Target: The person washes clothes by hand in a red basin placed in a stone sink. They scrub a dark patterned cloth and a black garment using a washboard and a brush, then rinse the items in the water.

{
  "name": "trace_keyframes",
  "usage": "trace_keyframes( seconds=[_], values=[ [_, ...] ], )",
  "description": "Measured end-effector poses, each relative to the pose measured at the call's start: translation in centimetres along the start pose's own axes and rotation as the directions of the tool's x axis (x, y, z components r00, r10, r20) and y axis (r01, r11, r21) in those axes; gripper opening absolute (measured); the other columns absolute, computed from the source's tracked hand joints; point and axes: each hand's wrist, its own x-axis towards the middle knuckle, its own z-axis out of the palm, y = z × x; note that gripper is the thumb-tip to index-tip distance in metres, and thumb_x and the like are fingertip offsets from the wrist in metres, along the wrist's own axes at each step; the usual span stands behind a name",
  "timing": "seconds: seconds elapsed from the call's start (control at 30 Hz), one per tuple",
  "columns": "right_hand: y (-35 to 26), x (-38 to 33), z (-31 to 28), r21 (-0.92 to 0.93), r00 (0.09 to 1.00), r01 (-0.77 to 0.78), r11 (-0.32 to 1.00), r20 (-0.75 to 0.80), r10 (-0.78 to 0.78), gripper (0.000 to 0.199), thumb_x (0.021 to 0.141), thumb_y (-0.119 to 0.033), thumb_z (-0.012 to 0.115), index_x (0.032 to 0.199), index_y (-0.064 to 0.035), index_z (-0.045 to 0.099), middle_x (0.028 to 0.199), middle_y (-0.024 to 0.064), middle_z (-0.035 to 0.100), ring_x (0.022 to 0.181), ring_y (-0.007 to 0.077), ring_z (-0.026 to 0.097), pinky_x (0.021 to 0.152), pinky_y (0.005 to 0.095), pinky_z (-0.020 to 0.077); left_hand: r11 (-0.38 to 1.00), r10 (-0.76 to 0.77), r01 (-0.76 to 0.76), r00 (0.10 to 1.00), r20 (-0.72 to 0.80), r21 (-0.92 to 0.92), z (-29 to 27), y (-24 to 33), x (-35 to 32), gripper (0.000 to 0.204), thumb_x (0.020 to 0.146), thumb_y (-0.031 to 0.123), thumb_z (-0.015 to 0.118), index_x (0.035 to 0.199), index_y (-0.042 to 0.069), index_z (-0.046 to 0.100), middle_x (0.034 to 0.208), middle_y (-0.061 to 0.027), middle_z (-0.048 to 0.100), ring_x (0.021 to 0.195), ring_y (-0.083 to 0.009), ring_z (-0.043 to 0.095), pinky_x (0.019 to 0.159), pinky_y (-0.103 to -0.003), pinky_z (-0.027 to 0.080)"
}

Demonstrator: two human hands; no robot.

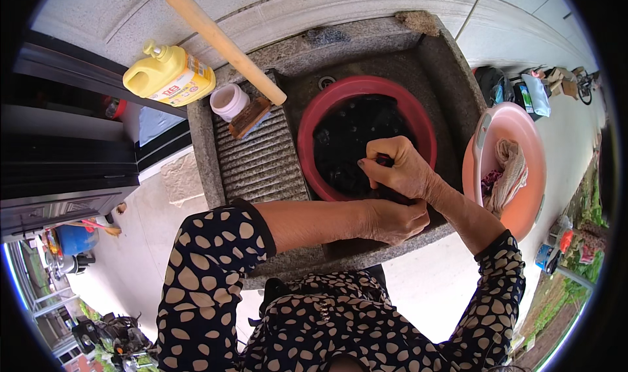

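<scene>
Spotted sleeves point(216, 267) frame both forearms. Left hand point(394, 220) rests curled at the stone sink's point(458, 65) front edge, grip unclear. Right hand point(400, 169) is clenched on dark laundry point(353, 136) inside the red basin point(366, 87). Beside it sits a pink basin point(530, 136).

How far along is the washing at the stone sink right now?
Looks done: wrung cloth lies in the pink basin beside the sink. In hand: both hands, left hand and right hand, grip dark laundry at the near rim of the red basin. Left: more dark laundry sits in that basin; the ribbed washboard lies unused.
</scene>
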Motion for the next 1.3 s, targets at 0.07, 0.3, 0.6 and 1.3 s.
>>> trace_keyframes(
  seconds=[0.07, 0.3, 0.6, 1.3],
  values=[
    [1.0, 0.8, 0.2, -0.023, 1.000, -0.009, 1.000, -0.001, 0.009, 0.021, 0.082, -0.010, 0.060, 0.064, -0.0017, 0.052, 0.054, 0.0025, 0.056, 0.051, 0.0086, 0.059, 0.047, 0.0241, 0.0451, 0.996, -0.043, 0.043, 0.999, -0.005, 0.075, 1.7, 0.9, -0.3, 0.026, 0.072, 0.034, 0.058, 0.065, 0.011, 0.066, 0.077, 0.0030, 0.055, 0.087, -0.0193, 0.055, 0.081, -0.037, 0.046],
    [3.7, 0.8, -2.6, 0.452, 0.970, -0.042, 0.891, -0.197, 0.145, 0.017, 0.086, -0.019, 0.063, 0.081, -0.0040, 0.057, 0.070, 0.0022, 0.056, 0.077, 0.0102, 0.060, 0.066, 0.0249, 0.0478, 0.771, -0.609, 0.428, 0.713, -0.349, -0.472, 4.4, 1.1, -5.3, 0.024, 0.079, 0.020, 0.062, 0.101, 0.017, 0.053, 0.111, -0.0023, 0.046, 0.111, -0.0210, 0.046, 0.097, -0.045, 0.044],
    [5.6, -2.3, 1.8, 0.592, 0.894, 0.197, 0.781, -0.436, 0.104, 0.032, 0.078, 0.005, 0.065, 0.106, -0.0052, 0.052, 0.092, 0.0002, 0.052, 0.084, 0.0075, 0.053, 0.076, 0.0223, 0.0474, -0.812, -0.442, -0.352, -0.152, 0.884, -0.466, 3.7, 1.4, -7.3, 0.053, 0.081, 0.039, 0.070, 0.112, 0.002, 0.048, 0.090, -0.0046, 0.059, 0.057, -0.0123, 0.063, 0.035, -0.025, 0.049],
    [4.0, -25.3, -17.3, 0.004, 0.358, 0.093, 0.996, -0.933, -0.029, 0.019, 0.081, 0.004, 0.046, 0.091, -0.0024, 0.060, 0.082, 0.0010, 0.059, 0.067, 0.0072, 0.051, 0.054, 0.0210, 0.0408, -0.955, -0.276, 0.117, -0.026, 0.961, -0.271, 3.0, 11.8, -9.1, 0.020, 0.086, 0.025, 0.062, 0.098, 0.010, 0.057, 0.087, 0.0003, 0.059, 0.072, -0.0078, 0.059, 0.048, -0.020, 0.044]
  ],
)
